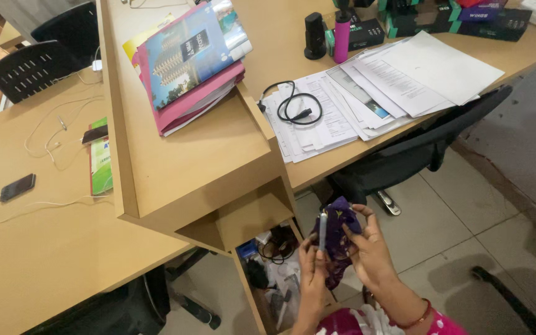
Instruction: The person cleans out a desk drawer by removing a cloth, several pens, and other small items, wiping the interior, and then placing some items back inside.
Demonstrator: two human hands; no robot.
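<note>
At the lower centre of the frame my right hand (372, 248) has its grip closed around a purple pouch (341, 232), while my left hand (311, 263) pinches a slim silver pen-like object (322, 231) against it. The pouch's lower part is hidden; the open drawer (268, 273) beneath the desk (187, 167) is a dim clutter.

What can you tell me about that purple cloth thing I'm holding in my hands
The purple cloth pouch looks like soft fabric, dark purple with small pale flecks. It is crumpled and held upright, its lower end hanging down between the wrists. The right hand wraps its right side, the left hand pinches its left edge, where a slim silvery pen-like object stands upright against it. It hangs above an open desk compartment full of clutter.
</note>
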